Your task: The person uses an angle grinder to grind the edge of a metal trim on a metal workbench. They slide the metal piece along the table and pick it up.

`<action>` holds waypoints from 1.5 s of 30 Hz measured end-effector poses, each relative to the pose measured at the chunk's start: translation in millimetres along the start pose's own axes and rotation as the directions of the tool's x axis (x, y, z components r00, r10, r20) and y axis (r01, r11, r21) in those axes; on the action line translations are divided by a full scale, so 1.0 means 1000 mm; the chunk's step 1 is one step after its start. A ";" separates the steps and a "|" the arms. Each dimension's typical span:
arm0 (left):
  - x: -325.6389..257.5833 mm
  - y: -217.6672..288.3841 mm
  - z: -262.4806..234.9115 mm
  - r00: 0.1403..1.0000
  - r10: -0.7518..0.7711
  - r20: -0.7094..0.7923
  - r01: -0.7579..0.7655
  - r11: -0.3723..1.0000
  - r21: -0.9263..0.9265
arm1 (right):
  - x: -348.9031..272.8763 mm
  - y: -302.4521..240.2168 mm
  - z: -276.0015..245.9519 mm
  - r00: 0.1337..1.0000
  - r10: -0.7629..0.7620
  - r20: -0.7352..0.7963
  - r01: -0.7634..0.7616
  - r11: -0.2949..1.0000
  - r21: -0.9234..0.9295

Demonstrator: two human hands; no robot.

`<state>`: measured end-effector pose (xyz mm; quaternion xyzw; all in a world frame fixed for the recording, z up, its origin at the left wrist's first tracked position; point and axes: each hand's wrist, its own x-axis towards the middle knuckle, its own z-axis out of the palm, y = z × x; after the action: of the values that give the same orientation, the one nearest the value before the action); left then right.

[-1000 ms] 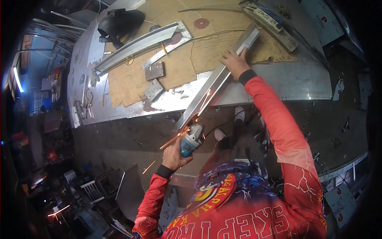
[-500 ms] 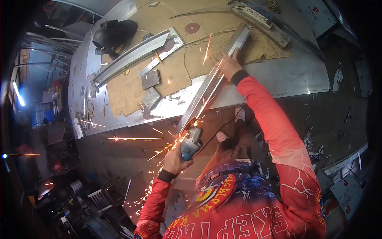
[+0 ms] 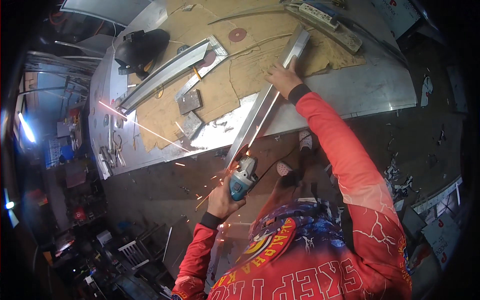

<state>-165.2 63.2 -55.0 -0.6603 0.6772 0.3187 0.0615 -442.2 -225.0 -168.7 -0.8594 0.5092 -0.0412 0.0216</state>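
My left hand is wrapped round the teal and grey body of an angle grinder. Its disc touches, or nearly touches, the near end of a long metal channel, and a few sparks fly there. The channel lies slantwise over the table's front edge, with its near end sticking out. Farther up, my right hand grips the channel, thumb on one side and fingers over the other. A dark cord trails from the grinder past my feet.
Cardboard covers part of the metal table. On it lie another metal profile, a steel square, two metal blocks and a reddish disc. A black welding helmet stands far left, a power strip far right. Scraps litter the floor.
The spray of sparks at the grinder has shrunk to a few, with one long streak over the table. Both hands keep their hold, and the view has shifted slightly.
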 end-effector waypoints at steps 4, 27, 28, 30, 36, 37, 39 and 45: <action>0.003 0.004 -0.001 1.000 -0.007 0.017 0.007 1.000 -0.016 | -0.001 0.002 0.001 1.000 -0.001 -0.004 0.001 1.000 0.000; 0.008 0.011 0.000 0.998 -0.061 0.027 0.059 0.996 0.072 | 0.002 -0.005 -0.016 0.996 0.021 0.082 -0.025 0.998 0.052; 0.010 0.013 -0.001 0.996 -0.085 0.041 0.082 0.994 0.075 | 0.004 -0.003 -0.015 0.994 0.030 0.108 -0.031 0.999 0.011; 0.013 0.012 -0.003 0.997 -0.065 0.037 0.062 0.996 0.057 | 0.005 -0.003 -0.014 0.991 0.033 0.133 -0.030 0.999 -0.027; 0.015 0.004 -0.001 1.000 0.028 -0.011 -0.028 1.000 0.007 | 0.001 -0.005 -0.015 1.000 0.008 0.005 -0.008 1.000 0.022; 0.015 0.003 -0.001 0.999 0.041 -0.007 -0.041 0.999 0.000 | 0.003 -0.007 -0.018 0.998 0.011 0.061 -0.013 1.000 0.024; 0.020 0.006 -0.003 0.999 0.036 -0.007 -0.036 0.999 -0.008 | 0.005 -0.006 -0.018 0.993 0.017 0.117 -0.020 0.999 0.025; 0.030 0.013 -0.008 1.000 0.017 0.009 -0.018 0.999 0.040 | 0.003 -0.004 -0.008 0.999 0.027 0.025 -0.026 0.999 -0.035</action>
<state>-178.1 32.2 -59.1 -0.6516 0.6890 0.3083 0.0750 -438.2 -225.6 -160.2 -0.8532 0.5209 -0.0211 0.0137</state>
